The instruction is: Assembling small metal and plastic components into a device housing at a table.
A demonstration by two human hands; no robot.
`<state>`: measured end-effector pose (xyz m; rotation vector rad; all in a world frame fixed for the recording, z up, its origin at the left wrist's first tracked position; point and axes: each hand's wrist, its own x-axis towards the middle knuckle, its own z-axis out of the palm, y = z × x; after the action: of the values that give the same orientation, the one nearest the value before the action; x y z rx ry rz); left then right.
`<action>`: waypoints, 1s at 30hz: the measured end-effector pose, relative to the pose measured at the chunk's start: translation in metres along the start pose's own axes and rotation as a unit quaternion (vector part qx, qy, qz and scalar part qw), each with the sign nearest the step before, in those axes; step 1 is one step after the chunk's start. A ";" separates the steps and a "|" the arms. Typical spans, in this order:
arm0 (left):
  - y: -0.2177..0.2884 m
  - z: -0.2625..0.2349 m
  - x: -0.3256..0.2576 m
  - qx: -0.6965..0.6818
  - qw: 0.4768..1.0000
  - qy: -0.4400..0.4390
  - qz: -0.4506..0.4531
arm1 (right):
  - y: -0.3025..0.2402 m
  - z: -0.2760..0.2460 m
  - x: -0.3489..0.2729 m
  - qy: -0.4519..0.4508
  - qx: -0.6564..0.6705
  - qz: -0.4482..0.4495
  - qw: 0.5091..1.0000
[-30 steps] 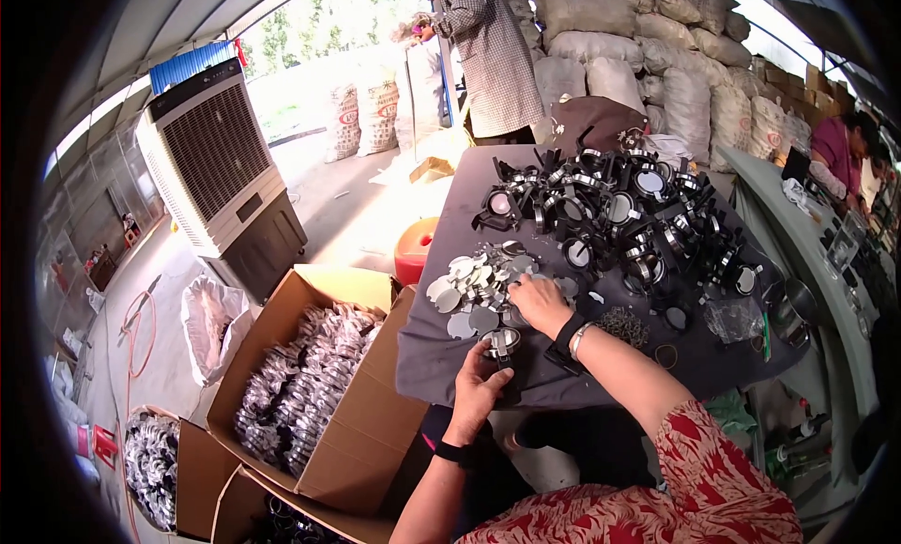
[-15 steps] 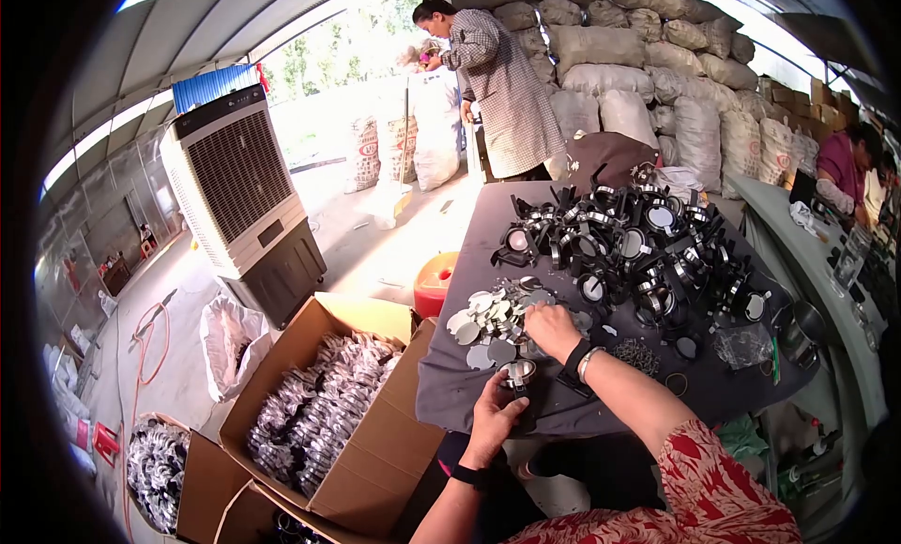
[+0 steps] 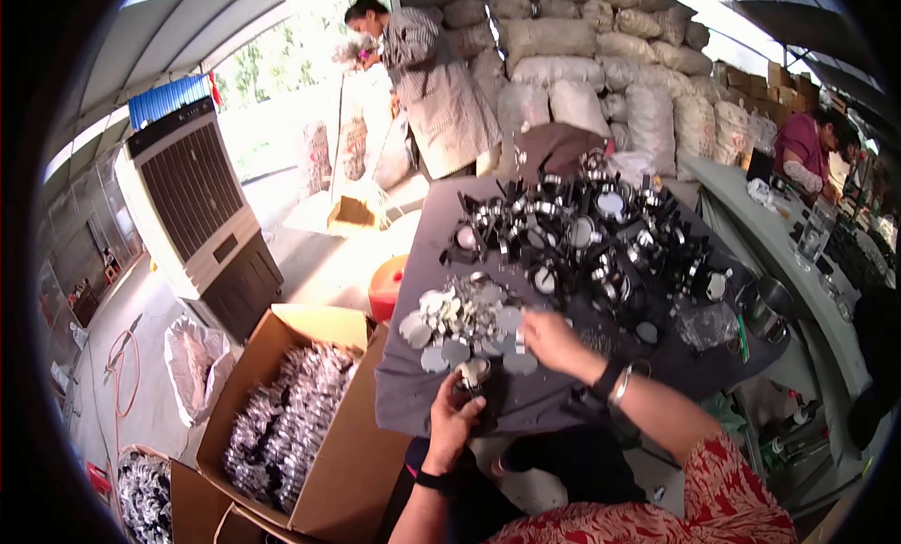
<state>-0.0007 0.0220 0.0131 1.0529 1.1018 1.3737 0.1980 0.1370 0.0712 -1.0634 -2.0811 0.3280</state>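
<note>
At the near edge of the dark-covered table (image 3: pixel 554 411), my left hand (image 3: pixel 452 422) is closed, with fingers and thumb gripping a round, metal-rimmed part (image 3: pixel 476 371) with a pale inside. My right hand (image 3: pixel 560 345) is just right of a pile of thin round grey discs (image 3: pixel 450 321). Its fingers are drawn together at the pile's edge; what is between them is too blurred to name. One darker disc (image 3: pixel 520 361) lies below those fingertips. Beyond the hands spreads a large heap of black and silver round parts with black arms (image 3: pixel 587 229).
Left of the table stands an open cardboard box (image 3: pixel 324 459) of wrapped shiny parts, with a red container (image 3: pixel 386 286) behind it. A clear plastic bag (image 3: pixel 706 326) lies at the table's right. A person (image 3: pixel 436 84) stands beyond, holding a long-handled dustpan (image 3: pixel 355 213); another sits far right.
My view has swung, so the scene sits further left. My right hand has shifted from over the discs to their right edge. My left hand still holds the round part.
</note>
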 end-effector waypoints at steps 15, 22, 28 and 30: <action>-0.005 0.032 0.012 -0.009 1.000 -0.015 0.019 | -0.016 -0.023 -0.067 -0.035 0.037 0.047 0.998; -0.008 0.038 0.027 0.037 0.997 -0.038 0.056 | -0.032 -0.015 -0.041 0.114 -0.002 -0.129 0.985; -0.022 0.033 0.023 0.011 0.997 -0.069 0.039 | -0.025 0.026 -0.043 0.069 -0.089 -0.163 0.980; -0.020 0.033 0.017 0.016 0.997 -0.067 0.040 | -0.025 0.028 -0.047 0.069 -0.101 -0.172 0.978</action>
<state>0.0344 0.0423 0.0006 1.2048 0.9950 1.3311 0.1803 0.0875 0.0418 -0.7930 -2.1557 -0.1281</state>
